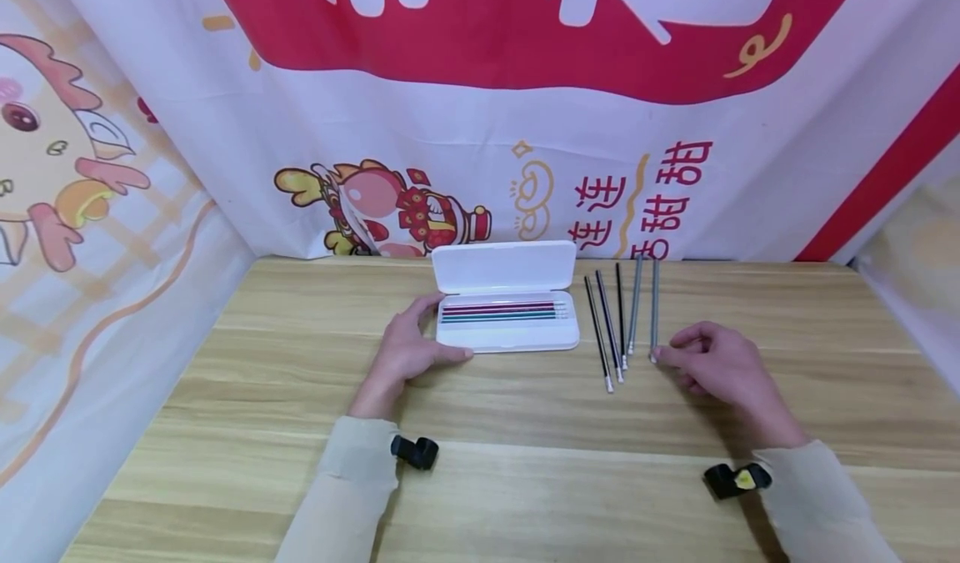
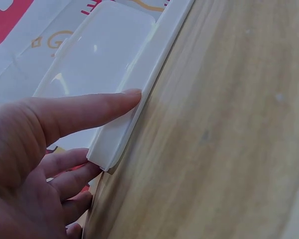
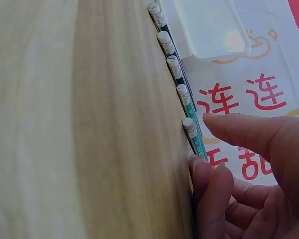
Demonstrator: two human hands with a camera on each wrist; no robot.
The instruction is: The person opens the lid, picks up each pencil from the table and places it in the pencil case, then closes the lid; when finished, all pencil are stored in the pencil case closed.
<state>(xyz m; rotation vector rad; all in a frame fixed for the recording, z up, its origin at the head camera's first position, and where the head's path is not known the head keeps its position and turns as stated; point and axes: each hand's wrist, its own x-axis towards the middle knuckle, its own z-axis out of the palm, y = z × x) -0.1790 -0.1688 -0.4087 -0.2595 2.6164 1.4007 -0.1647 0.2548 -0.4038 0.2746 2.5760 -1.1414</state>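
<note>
A white plastic pencil case [image 1: 510, 339] lies with its lid [image 1: 504, 268] raised at the back. Inside it rests a row of maroon and green pencils [image 1: 498, 312]. My left hand [image 1: 408, 344] grips the case's left end, thumb [image 2: 109, 107] along the front edge and fingertips at the end wall. To the right of the case lie several loose pencils, white erasers toward me. At the rightmost pencil [image 3: 199, 145], green in the right wrist view, my right hand [image 1: 716, 364] has thumb and forefinger apart on either side of its eraser end.
A wooden table [image 1: 540, 496] carries everything. Behind it hangs a printed white and red cloth [image 1: 480, 121], close to the raised lid and the far pencil tips. Another printed cloth [image 1: 112, 238] lines the left side. Black wrist cameras [image 1: 416, 453] sit on both sleeves.
</note>
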